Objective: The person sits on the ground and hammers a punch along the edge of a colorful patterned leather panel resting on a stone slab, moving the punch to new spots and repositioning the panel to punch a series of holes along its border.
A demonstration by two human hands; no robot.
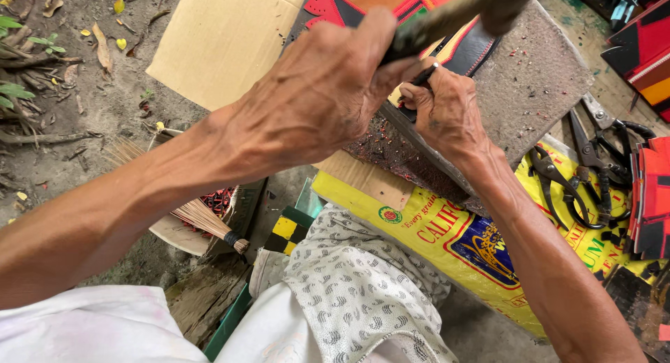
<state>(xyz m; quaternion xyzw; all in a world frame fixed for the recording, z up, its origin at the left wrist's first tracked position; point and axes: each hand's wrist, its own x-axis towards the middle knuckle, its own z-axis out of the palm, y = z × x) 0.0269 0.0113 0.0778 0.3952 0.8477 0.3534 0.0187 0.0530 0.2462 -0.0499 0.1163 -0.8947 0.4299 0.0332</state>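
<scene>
My left hand [317, 98] is raised over the work and grips the dark handle of a wooden mallet [447, 14] that slants up to the top edge. Just right of it, my right hand [447, 112] rests on a grey slab [537, 84] and pinches a thin black punch [424, 75] upright between its fingers. The punch tip stands on a black strip with red edging [469, 53]; the contact point is hidden by my fingers. Small red and black chips speckle the slab near my right hand.
Red, orange and black cut pieces [363, 4] lie behind the slab, more at the right [652, 195]. Black shears and pliers [593, 171] lie on a yellow printed sack [447, 230]. Cardboard [223, 35], a small broom [202, 216] and a patterned cloth [356, 286] are on the left and near me.
</scene>
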